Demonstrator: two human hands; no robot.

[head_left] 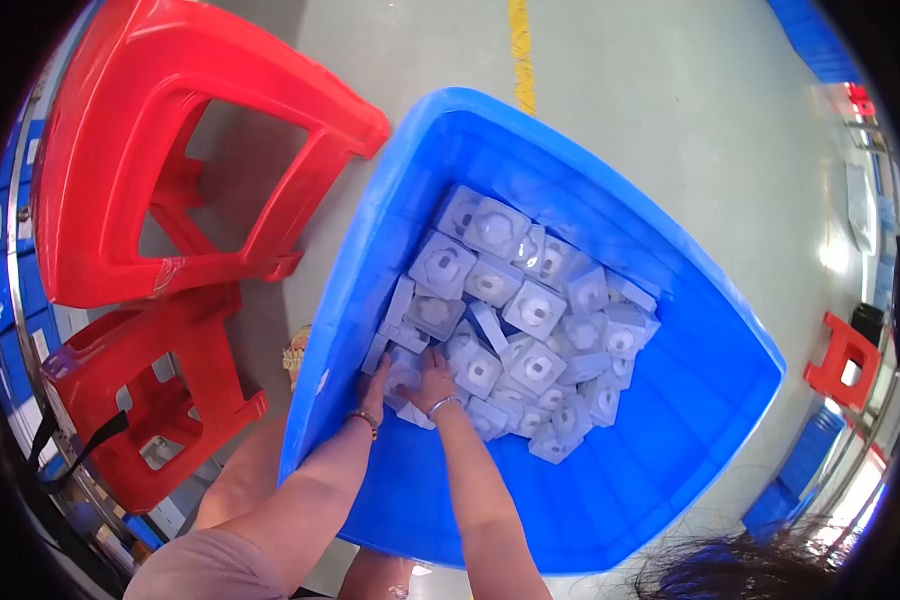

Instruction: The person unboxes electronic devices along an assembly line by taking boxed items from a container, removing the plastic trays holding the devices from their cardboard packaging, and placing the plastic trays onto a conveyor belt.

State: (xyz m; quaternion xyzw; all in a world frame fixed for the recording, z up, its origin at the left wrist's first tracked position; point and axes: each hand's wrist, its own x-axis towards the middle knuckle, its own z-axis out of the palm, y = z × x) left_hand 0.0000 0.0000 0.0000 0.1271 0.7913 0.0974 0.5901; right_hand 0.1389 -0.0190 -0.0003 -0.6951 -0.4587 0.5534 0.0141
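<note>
A heap of translucent white, square plastic pieces (535, 308) with round raised centres lies in a large blue plastic bin (610, 500). Both my hands reach down to the near-left edge of the heap. My left hand (373, 388) presses its fingers against the left side of one translucent square piece (402, 372). On the opposite side of that piece is my right hand (436, 382), its fingers bent over the edge, so the piece sits between the two hands. My fingertips are partly hidden among the pieces.
Left of the bin stand a large red plastic stool (90, 190) and a second red stool (210, 350). Another red stool (845, 362) is at the far right, near blue crates (805, 455). A yellow line (521, 60) runs along the grey floor (630, 70).
</note>
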